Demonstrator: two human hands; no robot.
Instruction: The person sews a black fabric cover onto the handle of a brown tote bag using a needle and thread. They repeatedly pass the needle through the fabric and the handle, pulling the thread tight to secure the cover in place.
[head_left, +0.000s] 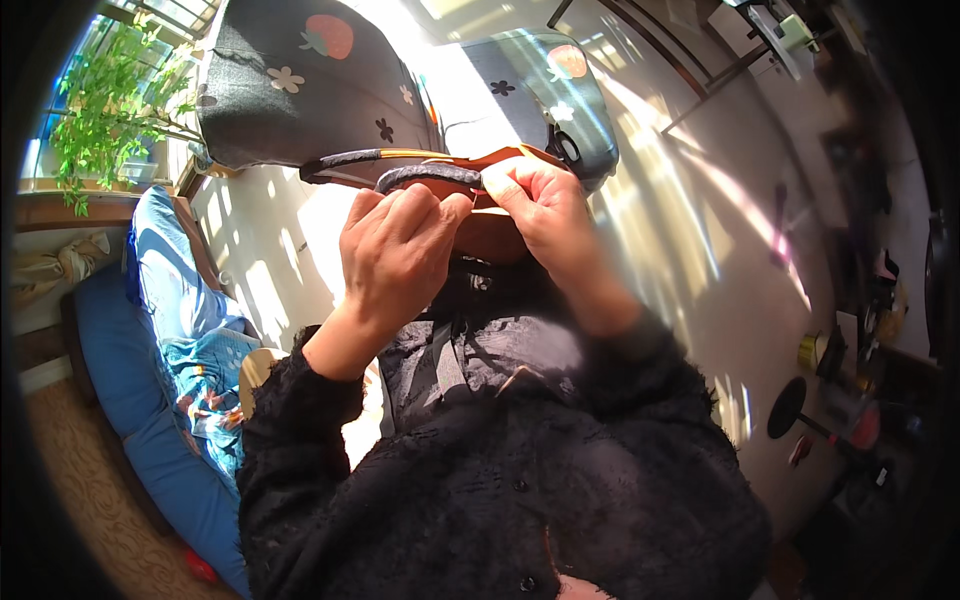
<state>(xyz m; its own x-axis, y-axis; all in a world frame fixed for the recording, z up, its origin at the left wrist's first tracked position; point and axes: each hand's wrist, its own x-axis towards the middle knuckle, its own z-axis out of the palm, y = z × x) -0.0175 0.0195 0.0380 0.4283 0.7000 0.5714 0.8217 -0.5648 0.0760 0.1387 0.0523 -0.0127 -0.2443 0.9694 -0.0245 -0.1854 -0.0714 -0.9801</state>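
A brown bag-like item (491, 241) lies before me, with dark fabric-covered handles. The nearer handle (427, 174) arches between my hands. My right hand (544, 210) pinches its right end together with the brown edge. My left hand (401, 244) is curled just below the handle, its fingertips close to the right ones. A thin reddish strand (474, 197) shows by the left fingertips; whether they grip it is hidden. Behind the right hand, black-handled scissors (568, 147) rest at the edge of a grey covered seat (517, 97).
A larger grey cushioned piece (315, 90) with strawberry and flower prints stands ahead. At left are a leafy plant (112, 112), a blue cushion (124, 375) and a patterned blue cloth (202, 382). Sunlit floor (697, 247) lies to the right, with a round dark object (787, 407) beyond.
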